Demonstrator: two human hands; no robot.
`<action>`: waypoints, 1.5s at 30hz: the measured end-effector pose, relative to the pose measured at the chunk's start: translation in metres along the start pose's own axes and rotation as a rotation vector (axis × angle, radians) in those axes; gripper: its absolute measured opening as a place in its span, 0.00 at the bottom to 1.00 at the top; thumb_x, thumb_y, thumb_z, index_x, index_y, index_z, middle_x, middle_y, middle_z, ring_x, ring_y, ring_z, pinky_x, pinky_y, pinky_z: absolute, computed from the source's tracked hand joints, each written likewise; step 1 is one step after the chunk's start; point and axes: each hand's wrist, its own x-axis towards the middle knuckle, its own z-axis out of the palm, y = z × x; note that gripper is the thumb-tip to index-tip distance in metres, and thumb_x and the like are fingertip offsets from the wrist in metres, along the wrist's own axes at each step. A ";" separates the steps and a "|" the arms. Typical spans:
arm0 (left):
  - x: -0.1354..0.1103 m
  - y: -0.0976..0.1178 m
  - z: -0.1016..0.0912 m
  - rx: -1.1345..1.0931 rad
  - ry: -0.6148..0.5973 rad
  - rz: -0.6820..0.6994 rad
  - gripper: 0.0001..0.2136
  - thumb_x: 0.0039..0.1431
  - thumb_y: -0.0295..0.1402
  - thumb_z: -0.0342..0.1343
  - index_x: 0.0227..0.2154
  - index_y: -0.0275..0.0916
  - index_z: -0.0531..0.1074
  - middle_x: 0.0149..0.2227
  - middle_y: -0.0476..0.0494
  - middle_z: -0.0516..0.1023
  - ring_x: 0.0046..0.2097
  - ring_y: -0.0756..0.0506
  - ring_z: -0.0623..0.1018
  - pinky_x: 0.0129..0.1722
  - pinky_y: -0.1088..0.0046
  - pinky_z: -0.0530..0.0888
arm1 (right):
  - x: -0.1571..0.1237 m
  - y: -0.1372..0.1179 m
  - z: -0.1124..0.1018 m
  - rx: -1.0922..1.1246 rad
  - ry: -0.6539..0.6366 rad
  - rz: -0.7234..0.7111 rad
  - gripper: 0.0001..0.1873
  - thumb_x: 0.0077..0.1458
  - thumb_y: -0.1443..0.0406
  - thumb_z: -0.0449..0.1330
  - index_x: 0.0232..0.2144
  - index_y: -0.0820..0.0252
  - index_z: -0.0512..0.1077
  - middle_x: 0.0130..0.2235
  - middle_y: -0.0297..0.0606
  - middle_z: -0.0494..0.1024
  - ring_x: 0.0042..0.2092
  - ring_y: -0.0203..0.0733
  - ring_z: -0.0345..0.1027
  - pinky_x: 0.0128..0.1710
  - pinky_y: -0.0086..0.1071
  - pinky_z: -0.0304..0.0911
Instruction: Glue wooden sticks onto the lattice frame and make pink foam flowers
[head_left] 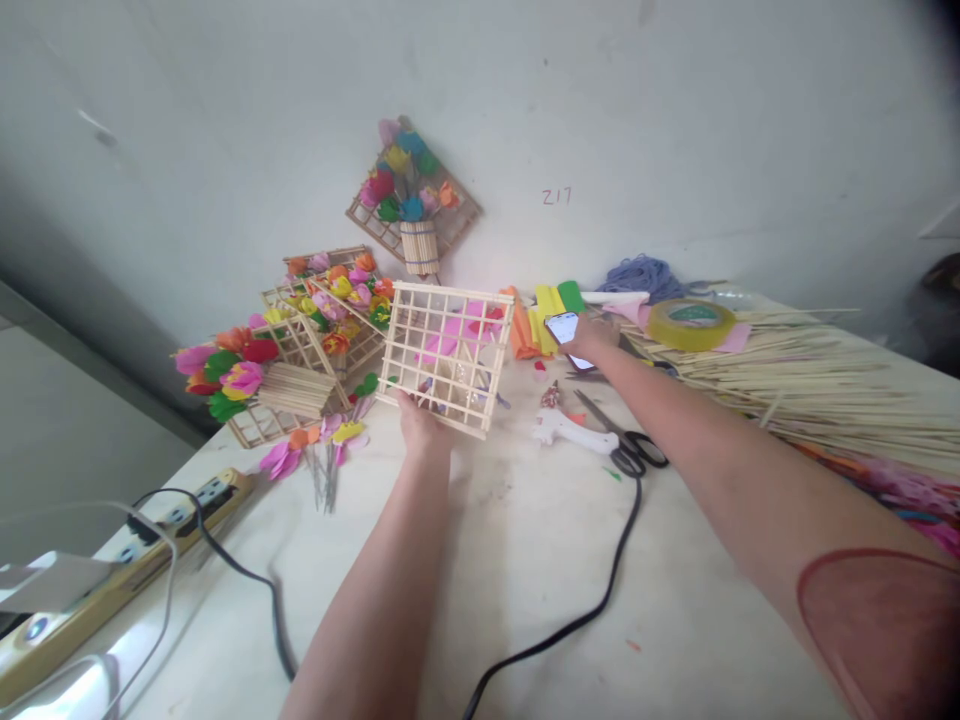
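Pale wall [637,120] fills the back of the head view, with the red number 217 [556,196] written on it, and a whitish worktop [510,560] runs from its foot toward the person. Near the middle of the worktop, the left hand [424,425] holds up a lattice [448,352] of thin sticks; its grip is pinching the lower edge, left of the middle. The lattice is nearly square, so I cannot tell a long axis. Its flat face turns toward the camera, its sides lean to the right as they rise, and its bottom edge slopes down to the right.

Farther right, the right hand [598,340] has its grip closed on the right side of a phone [562,328]. The phone's screen faces up and back toward the camera; its long axis slants from far left to near right, beside rolls of orange, yellow and green paper [546,312].

In front of the phone lie a white glue gun [577,433] and open scissors [630,452], blades pointing away and left. Loose sticks [825,385] spread at far right, near a tape roll [690,325] and purple yarn [637,277]. Paper flowers [244,378] crowd the left, past a power strip [142,575]; another flowered panel [450,225] stands cornerwise against the wall.
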 end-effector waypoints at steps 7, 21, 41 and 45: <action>0.000 0.000 0.000 -0.001 0.000 -0.003 0.19 0.57 0.47 0.43 0.30 0.37 0.69 0.27 0.46 0.71 0.28 0.51 0.73 0.31 0.75 0.72 | -0.002 0.000 0.003 -0.020 0.020 -0.021 0.41 0.42 0.55 0.60 0.55 0.68 0.52 0.46 0.55 0.69 0.50 0.57 0.61 0.48 0.45 0.48; 0.001 0.001 -0.001 0.005 0.008 0.003 0.19 0.57 0.48 0.43 0.30 0.37 0.69 0.27 0.47 0.71 0.27 0.52 0.73 0.29 0.76 0.72 | -0.013 -0.002 -0.005 0.012 -0.002 0.018 0.42 0.40 0.52 0.61 0.54 0.64 0.53 0.51 0.59 0.61 0.51 0.60 0.59 0.46 0.47 0.53; 0.000 0.005 0.000 -0.027 0.009 -0.015 0.20 0.57 0.48 0.42 0.29 0.36 0.69 0.28 0.45 0.72 0.30 0.51 0.74 0.30 0.75 0.72 | -0.007 -0.020 -0.015 0.000 0.024 -0.025 0.34 0.44 0.52 0.59 0.49 0.68 0.63 0.49 0.59 0.65 0.51 0.60 0.59 0.48 0.50 0.52; -0.001 0.006 0.000 -0.029 0.001 -0.016 0.20 0.57 0.48 0.43 0.29 0.36 0.69 0.27 0.45 0.72 0.29 0.51 0.74 0.29 0.76 0.71 | -0.022 -0.033 -0.039 0.162 0.017 -0.147 0.22 0.48 0.53 0.55 0.40 0.63 0.71 0.44 0.52 0.73 0.47 0.57 0.65 0.45 0.47 0.57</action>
